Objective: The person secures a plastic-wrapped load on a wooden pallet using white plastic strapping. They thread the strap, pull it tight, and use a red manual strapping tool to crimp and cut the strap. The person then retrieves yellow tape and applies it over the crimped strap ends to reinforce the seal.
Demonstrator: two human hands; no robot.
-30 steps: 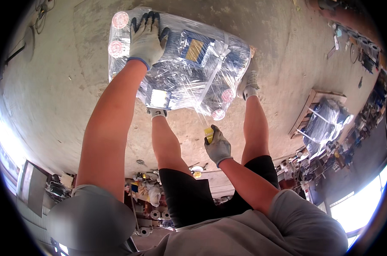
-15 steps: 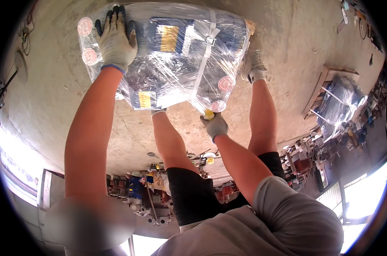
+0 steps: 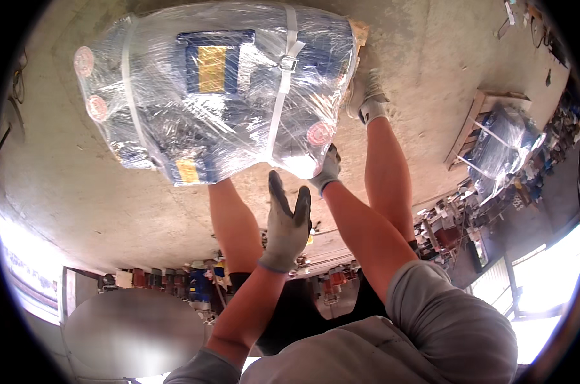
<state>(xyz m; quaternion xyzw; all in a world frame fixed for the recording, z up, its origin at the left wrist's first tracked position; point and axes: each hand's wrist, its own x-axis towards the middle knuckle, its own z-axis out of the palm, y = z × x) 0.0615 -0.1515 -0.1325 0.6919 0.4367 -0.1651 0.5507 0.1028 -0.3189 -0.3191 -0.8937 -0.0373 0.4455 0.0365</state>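
Note:
A large bundle in clear stretch wrap lies in front of me, with dark blue parts and yellow labels showing through. Two white straps cross it, the right strap with a metal buckle. Round pink-and-white discs show at its ends. My left hand, in a pale glove with dark fingertips, hangs below the bundle's near edge, fingers apart and holding nothing. My right hand, gloved alike, is at the bundle's near right corner; its fingers are partly hidden there, and what they hold cannot be made out.
A wooden corner sticks out at the bundle's far right. My feet and legs are close to its near side. On the concrete floor at right, a second wrapped, strapped bundle sits on a wooden pallet. Several machine parts lie behind me.
My left hand has lifted off the bundle's top and come back toward me. My right hand has shifted up along the corner; the yellow thing at its fingers is out of sight. The left strap is now uncovered.

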